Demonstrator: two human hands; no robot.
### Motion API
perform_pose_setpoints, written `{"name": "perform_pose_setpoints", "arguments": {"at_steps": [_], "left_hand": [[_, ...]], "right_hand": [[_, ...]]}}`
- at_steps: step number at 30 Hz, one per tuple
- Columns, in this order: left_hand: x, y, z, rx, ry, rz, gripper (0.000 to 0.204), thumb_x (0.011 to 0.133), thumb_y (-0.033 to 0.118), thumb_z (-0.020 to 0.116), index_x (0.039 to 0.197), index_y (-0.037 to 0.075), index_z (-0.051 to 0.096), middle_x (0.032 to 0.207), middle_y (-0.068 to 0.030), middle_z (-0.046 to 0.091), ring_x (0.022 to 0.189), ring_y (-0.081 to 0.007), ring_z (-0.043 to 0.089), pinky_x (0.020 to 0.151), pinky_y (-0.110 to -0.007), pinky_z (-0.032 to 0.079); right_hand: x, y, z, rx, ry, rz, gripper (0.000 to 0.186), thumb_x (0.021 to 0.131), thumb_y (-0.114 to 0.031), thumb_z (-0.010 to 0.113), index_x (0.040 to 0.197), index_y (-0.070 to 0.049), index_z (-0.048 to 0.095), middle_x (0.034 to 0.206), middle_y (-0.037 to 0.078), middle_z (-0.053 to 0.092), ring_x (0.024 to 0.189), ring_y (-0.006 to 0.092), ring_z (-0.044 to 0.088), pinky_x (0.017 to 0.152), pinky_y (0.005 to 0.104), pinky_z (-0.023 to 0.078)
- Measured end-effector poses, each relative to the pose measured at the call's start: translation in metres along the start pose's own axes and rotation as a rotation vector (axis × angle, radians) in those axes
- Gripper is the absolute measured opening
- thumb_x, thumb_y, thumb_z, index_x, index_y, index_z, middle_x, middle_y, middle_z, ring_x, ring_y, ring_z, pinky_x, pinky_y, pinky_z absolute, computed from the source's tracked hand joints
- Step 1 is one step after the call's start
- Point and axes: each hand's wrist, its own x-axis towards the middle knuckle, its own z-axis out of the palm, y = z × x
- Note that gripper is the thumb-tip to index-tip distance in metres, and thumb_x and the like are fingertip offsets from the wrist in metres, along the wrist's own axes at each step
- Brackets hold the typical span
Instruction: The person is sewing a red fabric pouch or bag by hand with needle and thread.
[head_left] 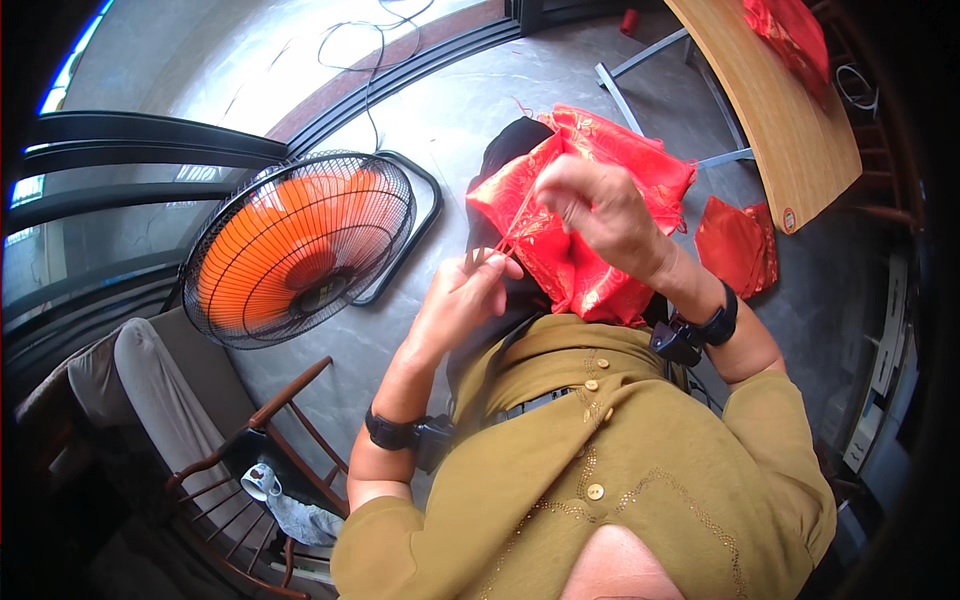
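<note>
Shiny red cloth with gold patterns (pixel 620 140) lies bunched across my lap, over dark trousers. A thin red cord (pixel 517 222) runs slantwise between my two hands in front of the cloth. My left hand (pixel 462 302) pinches the cord's lower end between thumb and fingers. A small brownish, pointed bit also shows at those fingertips, too small to name. Higher and to the right, my right hand (pixel 605 212) is curled with its fingers closed at the cord's upper end. Its fingertips are partly hidden, and the back of the hand covers some of the cloth.
An orange-bladed floor fan (pixel 300 250) stands at the left, its cable running to the back. Nearer is a wooden chair (pixel 255 440) with a mug (pixel 261 482) and a grey cloth. A wooden table (pixel 800 130) holds red cloth at right; more red cloth (pixel 735 247) lies below it.
</note>
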Motion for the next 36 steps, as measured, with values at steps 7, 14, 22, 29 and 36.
{"name": "perform_pose_setpoints", "arguments": {"at_steps": [7,14,22,29,36], "left_hand": [[0.001,-0.006,0.0,0.077,0.057,0.051,0.027,0.096,0.024,0.045,0.089,0.005,0.064,0.056,0.0028,0.051,0.051,-0.0039,0.044,0.047,-0.021,0.034],[0.001,-0.007,0.0,0.112,0.081,0.058,0.028,0.096,0.024,0.044,0.089,0.005,0.064,0.057,0.0032,0.052,0.052,-0.0036,0.044,0.048,-0.021,0.035],[0.001,-0.005,0.0,0.074,0.065,0.053,0.028,0.096,0.024,0.044,0.088,0.005,0.064,0.057,0.0033,0.052,0.051,-0.0034,0.044,0.047,-0.02,0.035],[0.001,-0.006,0.001,0.082,0.071,0.058,0.028,0.096,0.023,0.044,0.087,0.005,0.064,0.056,0.0034,0.051,0.051,-0.0036,0.044,0.047,-0.02,0.035],[0.002,-0.011,-0.001,0.037,0.116,0.079,0.027,0.094,0.021,0.044,0.084,0.004,0.063,0.055,0.0023,0.051,0.051,-0.0045,0.045,0.048,-0.021,0.035]], "right_hand": [[-0.01,-0.002,0.001,-0.595,-0.309,-0.217,0.005,0.076,-0.007,0.054,0.08,-0.009,0.056,0.076,0.008,0.055,0.069,0.0266,0.062,0.055,0.0372,0.051],[-0.006,-0.004,0.001,-0.566,-0.297,-0.188,0.006,0.077,-0.006,0.055,0.081,-0.008,0.057,0.077,0.009,0.055,0.07,0.0279,0.062,0.055,0.0379,0.05],[-0.001,0.012,0.007,-0.234,-0.136,-0.112,0.008,0.079,-0.002,0.062,0.085,0.001,0.059,0.085,0.013,0.061,0.078,0.0279,0.062,0.068,0.0335,0.049],[0.01,0.007,0.009,-0.004,-0.033,-0.009,0.006,0.087,-0.006,0.055,0.089,-0.001,0.058,0.079,0.013,0.061,0.074,0.0256,0.062,0.066,0.033,0.048],[0.009,-0.004,-0.004,0.126,-0.069,0.145,0.005,0.089,-0.006,0.054,0.091,-0.002,0.056,0.072,0.009,0.057,0.065,0.0151,0.055,0.06,0.0284,0.044]]}}
